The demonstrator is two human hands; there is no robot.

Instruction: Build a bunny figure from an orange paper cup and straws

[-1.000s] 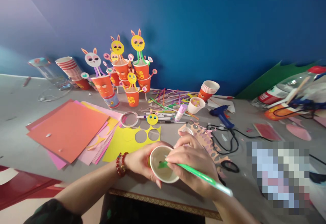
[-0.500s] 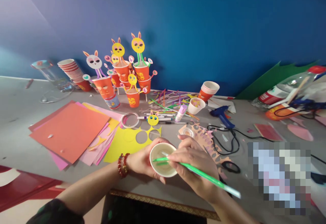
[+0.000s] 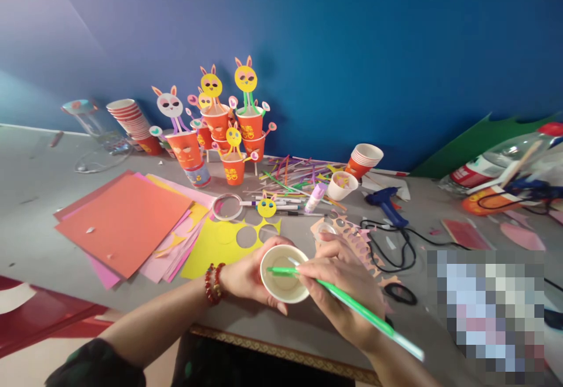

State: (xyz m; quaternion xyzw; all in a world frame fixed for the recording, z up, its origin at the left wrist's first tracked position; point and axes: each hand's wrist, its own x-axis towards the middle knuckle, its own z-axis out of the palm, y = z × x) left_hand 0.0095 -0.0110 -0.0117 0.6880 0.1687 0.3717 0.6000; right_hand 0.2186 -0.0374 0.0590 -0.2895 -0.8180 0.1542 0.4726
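Left hand is wrapped round a paper cup, right hand has a green straw pinched, one end inside it. Looks like the straw-placing bit, so next move prob wants a steady cup. Yellow sheet's just beyond the left hand.

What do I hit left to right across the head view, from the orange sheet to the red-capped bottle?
Orange sheet → red bead bracelets → left hand → held paper cup → right hand → black loop → red-capped bottle.
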